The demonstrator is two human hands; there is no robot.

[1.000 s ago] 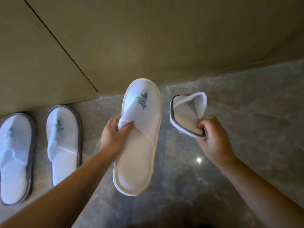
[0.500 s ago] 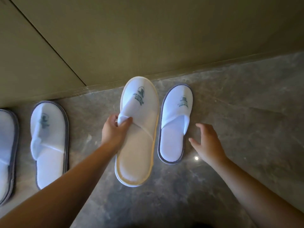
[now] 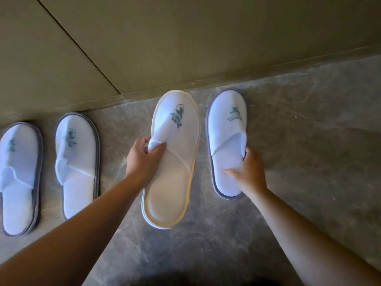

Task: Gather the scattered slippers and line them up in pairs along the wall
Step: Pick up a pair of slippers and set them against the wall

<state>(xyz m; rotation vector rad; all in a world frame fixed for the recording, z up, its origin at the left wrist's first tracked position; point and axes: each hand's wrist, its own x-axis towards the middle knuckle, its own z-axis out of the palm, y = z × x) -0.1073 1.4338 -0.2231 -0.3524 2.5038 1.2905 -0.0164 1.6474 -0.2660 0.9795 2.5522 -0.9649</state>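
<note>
My left hand point(image 3: 142, 159) pinches the bunched edge of the upper of a white slipper with cream trim point(image 3: 175, 195), holding it toe toward the wall point(image 3: 185, 38). It looks larger than the others and seems lifted off the floor. To its right a white slipper with grey trim point(image 3: 226, 124) lies flat on the floor, toe near the wall. My right hand point(image 3: 249, 172) grips its right side, thumb across the insole and fingers at the outer rim. Two more grey-trimmed slippers, one point(image 3: 76, 162) and another point(image 3: 17, 172), lie side by side at the left.
The floor point(image 3: 309, 141) is grey marbled stone and meets the beige wall along a low skirting line. A vertical seam point(image 3: 82, 52) divides the wall panels above the left pair. My forearms cross the lower half of the view.
My right hand set the grey-trimmed slipper on the floor, let go briefly, and now grips its side again. The cream-trimmed slipper stays in my left hand. The view shifted, showing more of the left pair.
</note>
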